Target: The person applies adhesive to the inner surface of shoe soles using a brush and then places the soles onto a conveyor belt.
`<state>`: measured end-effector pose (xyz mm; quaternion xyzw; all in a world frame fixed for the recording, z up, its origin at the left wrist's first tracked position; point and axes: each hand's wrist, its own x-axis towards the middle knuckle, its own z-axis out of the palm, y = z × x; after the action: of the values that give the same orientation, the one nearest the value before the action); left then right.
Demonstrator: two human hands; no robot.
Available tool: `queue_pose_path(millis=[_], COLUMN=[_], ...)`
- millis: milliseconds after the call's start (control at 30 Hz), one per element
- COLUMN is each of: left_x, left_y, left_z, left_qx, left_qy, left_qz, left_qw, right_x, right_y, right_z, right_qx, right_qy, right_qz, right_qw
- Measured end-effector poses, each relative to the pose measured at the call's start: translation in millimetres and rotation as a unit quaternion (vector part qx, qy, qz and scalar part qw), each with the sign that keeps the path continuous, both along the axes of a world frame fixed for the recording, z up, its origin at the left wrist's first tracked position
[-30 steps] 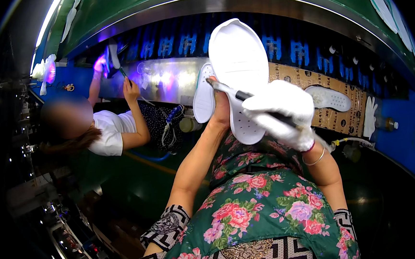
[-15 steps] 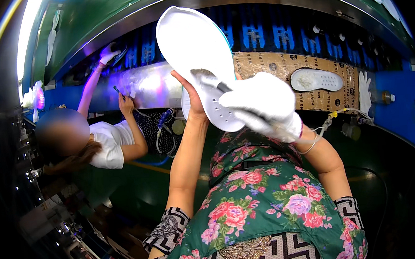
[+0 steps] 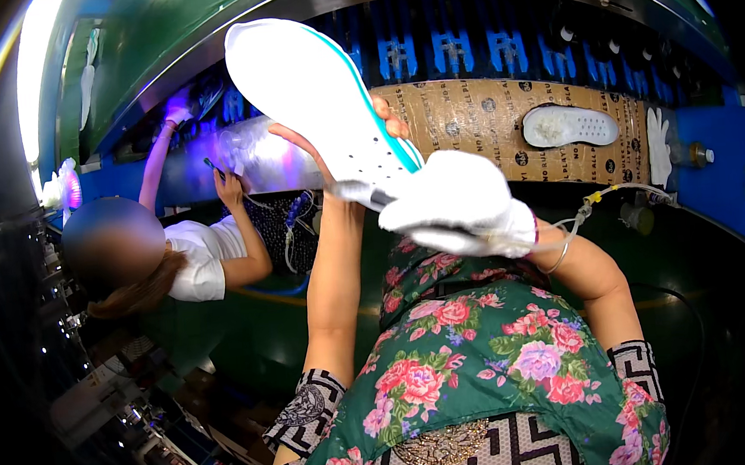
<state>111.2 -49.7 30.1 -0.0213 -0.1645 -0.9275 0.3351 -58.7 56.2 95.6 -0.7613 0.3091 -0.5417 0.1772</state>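
Noted: white sole (image 3: 312,107) with teal edge, held up off the bench (image 3: 720,204), wide end angled away to the left. Gripped across the narrower part by bare left hand (image 3: 300,142) — thumb along one side, fingers curled round the other. Found in gloved right hand (image 3: 456,196), fingers closed about the handle: brush (image 3: 359,190), tip over or beside the perforated end. Cannot confirm bristle contact, owing to blur. Judged best: hold firmly by the edges; stroke lightly and evenly along the curve — without catching on perforations; tilt away from glare to judge evenness. Keep clear of second perforated sole (image 3: 571,125), lying on cardboard (image 3: 451,115).
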Motion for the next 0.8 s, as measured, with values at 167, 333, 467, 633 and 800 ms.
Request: queue_pose_path(millis=[167, 333, 467, 633, 800], left_x=[-7.6, -5.8, -2.6, 7.1, 0.0], left_y=[-6.6, -9.2, -21.7, -30.1, -33.1], left_z=[5.7, 11.6, 7.7, -2.8, 3.7], left_qx=[0.01, 0.043, 0.002, -0.016, -0.012], left_qy=[0.015, -0.012, -0.031, -0.044, -0.11], left_qz=[0.008, 0.028, 0.01, -0.026, -0.086], left_qw=[1.0, 0.999, 0.999, 0.999, 0.99], right_x=[11.9, 3.8, 8.7, -1.8, 6.0], right_y=[3.5, -1.9, 5.9, 3.7, 5.6], right_z=[-7.1, -18.7, -14.2, -0.9, -6.3], right_qx=[0.352, 0.064, 0.132, 0.193, 0.143], right_qy=[-0.003, -0.021, 0.057, -0.023, 0.187], right_qz=[0.109, -0.02, 0.018, 0.076, -0.015], right_qw=[0.93, 0.998, 0.989, 0.978, 0.972])
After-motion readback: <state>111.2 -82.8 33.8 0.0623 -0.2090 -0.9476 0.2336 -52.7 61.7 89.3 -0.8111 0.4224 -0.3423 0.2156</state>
